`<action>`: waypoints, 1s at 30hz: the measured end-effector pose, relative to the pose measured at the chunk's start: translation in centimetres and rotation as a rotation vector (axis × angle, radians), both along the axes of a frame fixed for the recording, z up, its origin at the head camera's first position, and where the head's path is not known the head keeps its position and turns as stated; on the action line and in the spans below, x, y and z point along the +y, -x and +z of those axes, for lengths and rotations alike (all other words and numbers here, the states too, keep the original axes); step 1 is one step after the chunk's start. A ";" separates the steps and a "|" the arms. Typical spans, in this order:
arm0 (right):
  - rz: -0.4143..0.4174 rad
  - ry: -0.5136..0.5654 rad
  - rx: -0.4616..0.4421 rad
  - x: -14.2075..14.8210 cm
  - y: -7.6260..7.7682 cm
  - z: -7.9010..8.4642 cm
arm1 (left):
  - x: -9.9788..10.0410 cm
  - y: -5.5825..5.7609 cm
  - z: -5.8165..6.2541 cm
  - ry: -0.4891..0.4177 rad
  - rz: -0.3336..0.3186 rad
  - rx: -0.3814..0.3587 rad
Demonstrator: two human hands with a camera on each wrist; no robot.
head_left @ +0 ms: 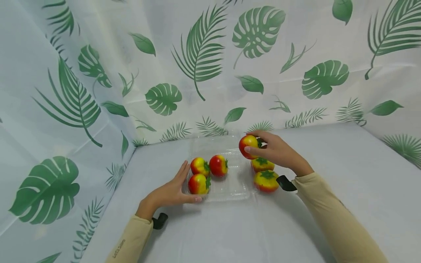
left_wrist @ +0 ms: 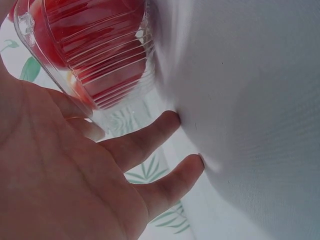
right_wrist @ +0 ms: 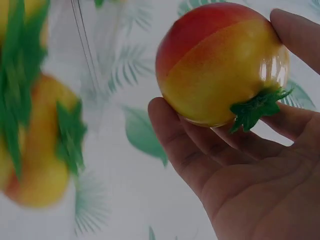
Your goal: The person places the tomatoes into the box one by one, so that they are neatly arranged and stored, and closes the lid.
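Note:
A clear plastic container (head_left: 235,184) sits on the table with three red-and-yellow persimmons in its left part, one of them the front persimmon (head_left: 198,184). My left hand (head_left: 169,191) rests at its left front corner, fingers straight along the side and thumb along the front edge. Two of its fingertips (left_wrist: 192,162) touch the table surface. My right hand (head_left: 274,149) holds another persimmon (right_wrist: 222,65) between thumb and fingers, raised at the container's right side. The green calyx (right_wrist: 257,110) of that persimmon faces the palm.
Two more persimmons stand just right of the container, a near persimmon (head_left: 265,181) and a far persimmon (head_left: 262,164), below my right hand. The container's clear lid (head_left: 213,144) lies open behind it. A leaf-printed curtain (head_left: 210,73) borders the table (head_left: 223,233) at the back and left.

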State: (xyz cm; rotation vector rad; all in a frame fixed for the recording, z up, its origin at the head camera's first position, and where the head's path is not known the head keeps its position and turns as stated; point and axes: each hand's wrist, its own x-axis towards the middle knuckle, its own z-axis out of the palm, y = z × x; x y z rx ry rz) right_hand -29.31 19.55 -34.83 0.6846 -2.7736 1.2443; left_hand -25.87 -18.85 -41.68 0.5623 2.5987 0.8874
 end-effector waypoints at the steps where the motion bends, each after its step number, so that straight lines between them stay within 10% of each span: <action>1: 0.013 0.009 0.005 -0.3 0.0 -0.1 | 0.0 0.0 0.0 0.002 -0.005 0.006; 30: 0.170 0.074 -0.044 -6.4 -1.8 -2.7 | -0.1 0.3 -0.1 0.027 -0.015 0.013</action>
